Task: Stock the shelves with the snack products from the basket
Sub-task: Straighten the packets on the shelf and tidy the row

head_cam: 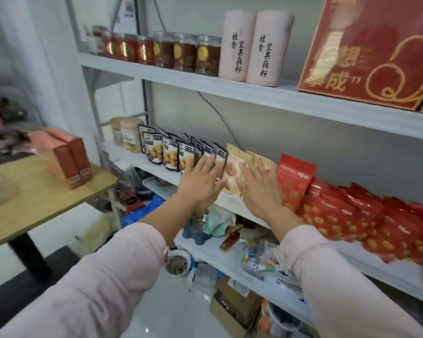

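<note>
Both my hands are raised flat in front of the middle shelf point(232, 203). My left hand point(202, 182) has its fingers spread over the right end of a row of black snack pouches point(171, 154). My right hand point(260, 189) is open against tan snack pouches point(233, 167) that stand between the two hands. Neither hand grips anything. Right of the tan pouches stands a red pouch point(294, 176), then a heap of red packets point(352, 220). No basket is in view.
The top shelf point(254, 92) carries jars point(183, 53), two pink tubes point(252, 45) and a red gift box point(371, 52). The lower shelf point(230, 259) holds clutter. A wooden table point(42, 198) with orange boxes point(71, 159) is at left; cartons sit on the floor.
</note>
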